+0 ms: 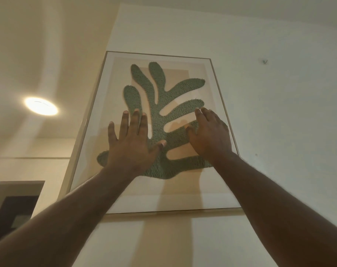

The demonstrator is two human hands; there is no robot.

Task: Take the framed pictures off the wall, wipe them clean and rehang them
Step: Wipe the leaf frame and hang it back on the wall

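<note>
At the far left, down low, a dark window (13,209) sits in a pale frame. Above it a round lamp (41,106) glows bright on the smooth ceiling.

Next comes the picture (183,195), the thing to be cleaned. It hangs flat on the pale, smooth wall (279,132), a bit left of the middle. It is a tall box shape with a thin, light wood frame and a shiny glass front. Inside is cream paper with a tan patch, and on that a big green leaf shape (160,97) with round, finger-like arms. The green part looks fuzzy and bumpy, like a rug.

The left hand (131,143) lies flat on the glass over the lower left of the picture. Its fingers are straight and spread apart, thumb out to the side, and it grips nothing. The right hand (210,135) is just beside it, over the right side of the picture. Its fingers are mostly straight too, close together, tips touching the glass, and it holds nothing. Both bare arms reach up from the bottom corners, and their soft shadows fall on the glass and the wall below.

Far to the right, high on the wall, a small hook (265,62) sticks out, well apart from the picture
</note>
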